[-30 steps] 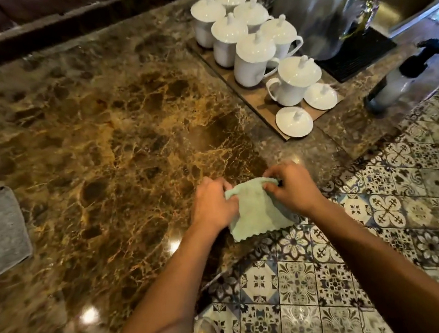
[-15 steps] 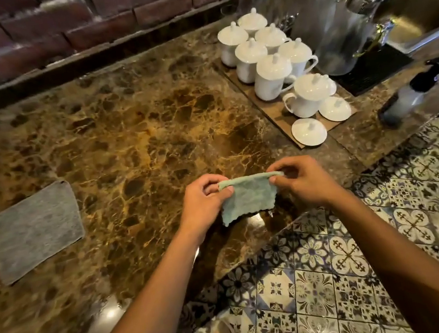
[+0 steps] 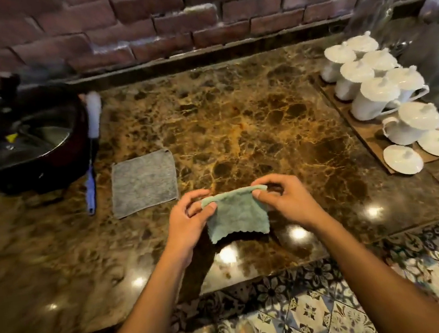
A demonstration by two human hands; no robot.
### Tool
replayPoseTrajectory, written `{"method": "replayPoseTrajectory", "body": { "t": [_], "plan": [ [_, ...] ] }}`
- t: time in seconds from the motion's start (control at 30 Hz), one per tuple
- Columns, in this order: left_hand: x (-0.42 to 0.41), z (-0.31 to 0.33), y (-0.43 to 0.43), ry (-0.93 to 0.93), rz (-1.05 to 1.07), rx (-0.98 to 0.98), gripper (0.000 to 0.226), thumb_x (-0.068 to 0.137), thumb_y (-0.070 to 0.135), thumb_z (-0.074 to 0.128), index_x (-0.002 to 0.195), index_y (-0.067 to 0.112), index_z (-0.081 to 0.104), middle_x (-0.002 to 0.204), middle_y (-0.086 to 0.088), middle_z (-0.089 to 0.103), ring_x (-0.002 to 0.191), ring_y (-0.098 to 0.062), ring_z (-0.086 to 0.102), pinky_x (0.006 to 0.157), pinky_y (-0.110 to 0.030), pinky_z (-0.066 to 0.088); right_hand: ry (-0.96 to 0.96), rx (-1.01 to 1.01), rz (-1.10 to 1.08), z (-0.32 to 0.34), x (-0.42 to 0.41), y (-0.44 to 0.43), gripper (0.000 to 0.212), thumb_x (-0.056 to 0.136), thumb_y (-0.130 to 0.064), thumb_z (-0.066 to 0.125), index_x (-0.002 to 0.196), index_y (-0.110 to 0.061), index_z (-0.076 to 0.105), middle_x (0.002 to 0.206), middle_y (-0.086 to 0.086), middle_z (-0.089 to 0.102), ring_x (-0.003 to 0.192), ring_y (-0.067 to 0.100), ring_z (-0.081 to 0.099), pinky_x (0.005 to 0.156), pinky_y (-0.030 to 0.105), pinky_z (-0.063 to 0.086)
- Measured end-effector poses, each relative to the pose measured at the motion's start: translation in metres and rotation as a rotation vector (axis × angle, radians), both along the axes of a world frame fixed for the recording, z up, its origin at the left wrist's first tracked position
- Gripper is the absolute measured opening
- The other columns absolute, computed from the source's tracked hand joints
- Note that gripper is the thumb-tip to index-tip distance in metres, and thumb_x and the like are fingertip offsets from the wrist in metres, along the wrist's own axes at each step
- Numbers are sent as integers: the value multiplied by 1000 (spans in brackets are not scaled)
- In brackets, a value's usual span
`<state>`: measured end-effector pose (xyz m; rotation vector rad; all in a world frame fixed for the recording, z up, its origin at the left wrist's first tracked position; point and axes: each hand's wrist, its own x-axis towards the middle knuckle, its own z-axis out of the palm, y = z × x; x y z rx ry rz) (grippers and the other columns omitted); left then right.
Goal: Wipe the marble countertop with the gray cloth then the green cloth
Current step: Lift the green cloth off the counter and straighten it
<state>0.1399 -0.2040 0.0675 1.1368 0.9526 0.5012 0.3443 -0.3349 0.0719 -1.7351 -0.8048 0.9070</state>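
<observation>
Both hands hold the green cloth (image 3: 236,214) up over the near part of the marble table (image 3: 249,122), stretched between them by its top edge. The left hand (image 3: 188,224) pinches the cloth's upper left corner between thumb and fingers; the right hand (image 3: 285,199) pinches the upper right corner the same way. The cloth hangs down from that edge, its scalloped lower hem free, and a dark shadow lies on the table below it. The gray cloth (image 3: 144,183) lies flat and spread on the table to the left of the hands, apart from them. Just left of it lies a brush (image 3: 92,153) with a blue handle and a white head, pointing toward the wall. Beyond the brush sits a dark pot (image 3: 23,143), blurred. On the right side a wooden tray (image 3: 360,129) carries white lidded cups (image 3: 379,90), with two loose lids (image 3: 403,159) at its near end. A brick wall (image 3: 163,19) runs behind the table, and patterned floor tiles (image 3: 317,310) show below its near edge.
</observation>
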Motion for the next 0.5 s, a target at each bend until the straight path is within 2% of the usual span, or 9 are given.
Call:
{"method": "replayPoseTrajectory", "body": {
  "t": [0.07, 0.13, 0.2, 0.27, 0.37, 0.4, 0.5],
  "plan": [
    [-25, -1, 14, 12, 54, 28, 32, 89, 3, 74, 109, 27, 70, 88, -4, 79, 87, -15, 75, 68, -23, 58, -2, -15, 24, -3, -22, 24, 11, 93, -12, 75, 104, -15, 77, 73, -9, 75, 67, 5, 69, 59, 22, 55],
    [-51, -3, 30, 49, 107, 61, 33, 90, 0, 72, 115, 22, 66, 77, -1, 76, 80, -10, 73, 67, -21, 57, -19, -40, 73, -9, -47, 49, 12, 93, -13, 75, 104, -18, 76, 69, -14, 73, 62, 4, 68, 57, 25, 56],
    [-79, -9, 46, 97, 157, 80, 33, 91, -1, 71, 117, 18, 64, 67, 4, 73, 72, -6, 70, 65, -18, 55, -43, -67, 129, -14, -73, 74, 13, 93, -16, 75, 103, -24, 75, 82, -17, 73, 68, 6, 71, 61, 31, 61],
    [-105, -18, 60, 163, 193, 88, 32, 91, -1, 71, 116, 17, 64, 69, -5, 67, 71, -10, 66, 64, -19, 54, -44, -112, 178, -23, -99, 95, 14, 93, -17, 75, 104, -26, 73, 96, -12, 71, 73, 10, 73, 66, 39, 65],
    [-146, -40, 78, 284, 227, 100, 31, 89, 0, 74, 110, 21, 65, 73, -10, 62, 69, -13, 63, 61, -18, 53, -74, -178, 240, -43, -136, 121, 17, 93, -17, 75, 110, -19, 73, 91, -2, 68, 68, 19, 72, 67, 49, 64],
    [-156, -47, 82, 327, 223, 102, 31, 88, 0, 74, 106, 23, 65, 74, -10, 62, 67, -14, 62, 61, -20, 53, -107, -188, 245, -50, -144, 126, 19, 93, -17, 76, 112, -17, 73, 90, -3, 66, 70, 21, 72, 69, 50, 64],
    [-179, -68, 92, 419, 193, 72, 36, 87, -3, 71, 98, 30, 64, 79, -10, 61, 68, -20, 62, 66, -40, 57, -203, -235, 239, -67, -164, 137, 22, 92, -17, 76, 114, -17, 74, 90, -8, 64, 85, 23, 71, 80, 51, 62]
  ]
}}
